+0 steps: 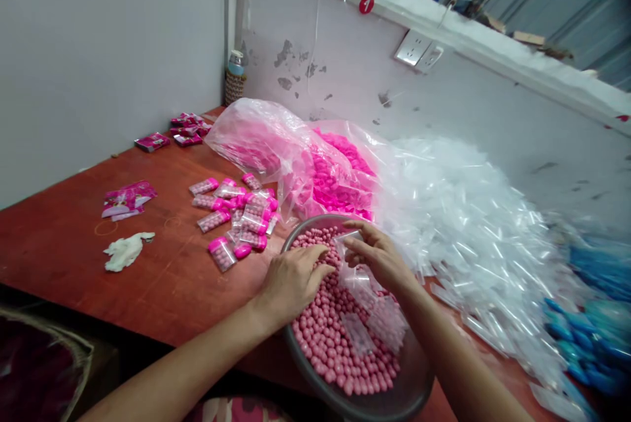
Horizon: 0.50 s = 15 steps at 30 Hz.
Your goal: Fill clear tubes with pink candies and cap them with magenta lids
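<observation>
A grey metal bowl (417,379) at the near table edge is full of small pink round candies (328,343). My left hand (290,281) rests on the candies at the bowl's left rim, fingers curled into them. My right hand (377,254) pinches a small clear plastic case (351,238) above the bowl. A few empty clear cases (377,323) lie on top of the candies. Left of the bowl lies a cluster of filled cases with pink caps (239,218).
A clear bag of pink caps (330,172) lies behind the bowl. A large heap of clear empty cases (473,238) covers the right side, blue caps (596,317) beyond. Pink packets (185,129), a pink wrapper (128,198) and a white cloth (125,250) sit on the red table (162,277).
</observation>
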{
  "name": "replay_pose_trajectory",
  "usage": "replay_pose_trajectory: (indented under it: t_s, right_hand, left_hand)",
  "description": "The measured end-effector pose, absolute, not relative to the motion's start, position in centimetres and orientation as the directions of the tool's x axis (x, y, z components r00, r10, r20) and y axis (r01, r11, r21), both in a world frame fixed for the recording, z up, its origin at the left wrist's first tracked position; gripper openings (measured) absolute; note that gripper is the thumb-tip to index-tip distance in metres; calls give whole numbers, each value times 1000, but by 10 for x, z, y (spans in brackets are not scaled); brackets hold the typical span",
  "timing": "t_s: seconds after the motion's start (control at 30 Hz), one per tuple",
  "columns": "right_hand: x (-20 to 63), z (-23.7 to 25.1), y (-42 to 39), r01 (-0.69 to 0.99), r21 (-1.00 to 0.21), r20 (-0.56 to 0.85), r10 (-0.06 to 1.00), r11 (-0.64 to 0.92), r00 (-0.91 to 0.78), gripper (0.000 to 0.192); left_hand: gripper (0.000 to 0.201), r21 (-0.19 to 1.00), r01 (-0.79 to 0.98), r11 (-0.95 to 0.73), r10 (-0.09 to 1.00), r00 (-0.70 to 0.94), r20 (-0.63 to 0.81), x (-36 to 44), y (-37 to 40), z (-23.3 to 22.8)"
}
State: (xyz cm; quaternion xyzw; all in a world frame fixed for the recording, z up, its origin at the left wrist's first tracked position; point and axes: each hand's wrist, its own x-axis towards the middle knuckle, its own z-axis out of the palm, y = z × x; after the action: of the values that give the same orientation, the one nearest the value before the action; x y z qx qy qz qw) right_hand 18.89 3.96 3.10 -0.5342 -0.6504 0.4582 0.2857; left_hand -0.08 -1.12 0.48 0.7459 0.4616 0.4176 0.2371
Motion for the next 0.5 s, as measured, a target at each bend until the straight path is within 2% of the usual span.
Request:
replay_pose_trajectory:
  t_s: [0.07, 0.1, 0.17, 0.2, 0.27, 0.33, 0.37, 0.43, 0.5]
  right_hand:
    - [183, 38, 25, 231, -972, -109, 933, -29, -343, 33]
    - [181, 40, 19, 219, -976, -89, 919, -3, -384, 29]
    - [180, 43, 14, 334, -933, -44, 875, 137, -483, 25]
    - [181, 43, 15, 435, -866, -18, 853, 248, -522, 24]
    - [185, 40, 23, 643, -610, 30, 824, 463, -565, 21]
    - [190, 34, 36, 756, -323, 46, 808, 569, -588, 19]
    - [190, 30, 42, 774, -233, 32, 800, 589, -600, 20]
    - [187, 18, 51, 769, -192, -28, 780, 609, -625, 22]
    - [178, 4, 53, 745, -258, -68, 757, 615, -649, 21]
  left_hand:
    - [22, 744, 487, -457, 890, 246, 385, -1, -13, 6]
    - [21, 749, 479, -458, 889, 249, 385, -2, -14, 6]
    - [17, 758, 451, -470, 882, 243, 403, -2, -15, 5]
    - [16, 763, 435, -478, 879, 229, 419, -2, -15, 5]
    - [16, 778, 402, -483, 874, 172, 454, -3, -15, 4]
    - [17, 797, 375, -474, 876, 103, 472, -3, -14, 4]
    - [17, 806, 366, -466, 878, 78, 472, -3, -14, 5]
    - [17, 816, 354, -458, 882, 66, 466, -4, -13, 6]
    - [19, 820, 346, -456, 885, 73, 461, -4, -13, 5]
